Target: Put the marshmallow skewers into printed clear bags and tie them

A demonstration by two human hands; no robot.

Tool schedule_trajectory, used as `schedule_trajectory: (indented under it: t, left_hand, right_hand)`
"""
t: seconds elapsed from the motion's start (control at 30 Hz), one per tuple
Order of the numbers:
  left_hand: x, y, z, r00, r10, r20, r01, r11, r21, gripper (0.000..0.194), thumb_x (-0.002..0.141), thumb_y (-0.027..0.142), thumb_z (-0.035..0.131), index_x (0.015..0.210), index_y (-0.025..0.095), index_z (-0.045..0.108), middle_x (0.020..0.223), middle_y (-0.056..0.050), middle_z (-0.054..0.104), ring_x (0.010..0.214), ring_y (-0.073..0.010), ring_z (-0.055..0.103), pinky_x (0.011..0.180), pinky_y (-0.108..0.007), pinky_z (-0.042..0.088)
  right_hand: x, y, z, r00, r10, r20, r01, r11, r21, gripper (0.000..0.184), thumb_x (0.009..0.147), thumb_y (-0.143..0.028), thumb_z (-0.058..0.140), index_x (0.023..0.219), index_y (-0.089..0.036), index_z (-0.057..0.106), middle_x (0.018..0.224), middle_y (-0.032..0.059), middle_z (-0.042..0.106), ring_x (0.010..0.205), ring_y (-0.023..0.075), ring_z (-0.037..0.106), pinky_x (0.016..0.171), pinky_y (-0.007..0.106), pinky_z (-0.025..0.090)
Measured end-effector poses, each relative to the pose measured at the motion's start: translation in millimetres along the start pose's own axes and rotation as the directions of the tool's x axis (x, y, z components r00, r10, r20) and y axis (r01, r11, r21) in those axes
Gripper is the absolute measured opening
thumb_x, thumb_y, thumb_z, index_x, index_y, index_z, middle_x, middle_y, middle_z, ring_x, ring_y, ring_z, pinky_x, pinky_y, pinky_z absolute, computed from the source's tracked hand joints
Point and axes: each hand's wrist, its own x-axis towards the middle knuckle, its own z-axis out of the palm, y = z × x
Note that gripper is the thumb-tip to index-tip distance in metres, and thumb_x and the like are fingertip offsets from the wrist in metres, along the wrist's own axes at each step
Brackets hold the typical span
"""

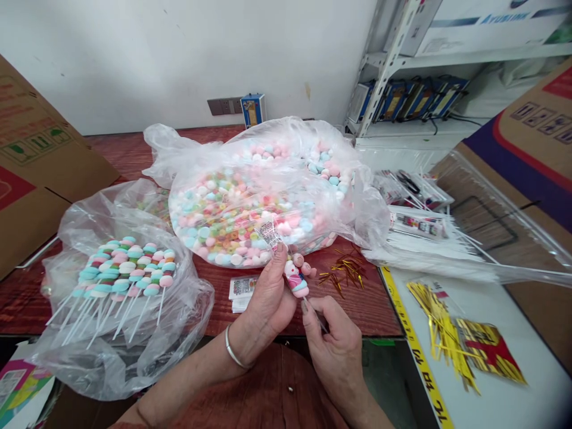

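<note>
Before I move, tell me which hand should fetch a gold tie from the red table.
Right, I'd judge: the gold ties lie on that side, and your right hand holds only the stick; your left hand supports the candy.

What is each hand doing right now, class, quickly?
Left hand: closed around the wrapped candy skewer.
Right hand: closed, fingers pinching the stick below the candy.

Candy sticks (120,269) lie left of the big bag (277,196); ties (442,333) lie right.
</note>
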Motion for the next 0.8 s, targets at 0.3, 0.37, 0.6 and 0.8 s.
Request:
schedule_trajectory:
  t: [0.3,0.37,0.6,0.8]
  left_hand:
    - [-11,-20,-2.8,0.999,-0.044,-0.026,0.046,0.996,0.08,0.028,0.083,0.04,0.072,0.087,0.015,0.061,0.069,0.002,0.058,0.066,-0.011,0.06,0.07,-0.024,0.051]
    - [-11,-20,-5.0,0.998,-0.05,-0.026,0.052,0.994,0.092,0.03,0.081,0.041,0.074,0.088,0.015,0.062,0.071,0.0,0.061,0.069,-0.0123,0.061,0.072,-0.025,0.052]
    - [-8,-17,-13.1,0.999,-0.019,0.035,0.011,0.975,0.22,0.034,0.078,0.043,0.077,0.095,0.016,0.065,0.071,-0.001,0.065,0.071,-0.0155,0.065,0.051,-0.02,0.042]
    - [-16,-37,-22.7,0.999,0.021,0.034,-0.032,0.929,0.367,0.031,0.08,0.041,0.073,0.096,0.015,0.074,0.088,-0.008,0.075,0.086,-0.0197,0.068,0.081,-0.029,0.05]
  right_hand:
    - [6,10,10,0.96,-0.253,-0.121,0.207,0.93,-0.304,0.009,0.095,-0.016,0.057,0.089,-0.017,0.064,0.07,0.0034,0.063,0.063,0.0155,0.055,0.062,0.028,0.038]
    - [7,5,7,0.996,0.081,-0.04,-0.079,0.996,0.045,0.018,0.098,-0.026,0.054,0.084,-0.018,0.062,0.074,0.0027,0.063,0.065,0.0143,0.056,0.061,0.025,0.04]
    - [3,-4,1,0.806,0.477,0.352,-0.588,0.571,0.572,0.029,0.093,-0.047,0.058,0.087,-0.019,0.064,0.062,-0.0046,0.045,0.055,0.0107,0.04,0.049,0.021,0.033]
    - [16,-3,18,0.818,0.517,0.253,-0.523,0.483,0.702,0.022,0.088,-0.042,0.065,0.101,-0.023,0.066,0.094,0.0032,0.063,0.08,0.0166,0.056,0.071,0.026,0.047]
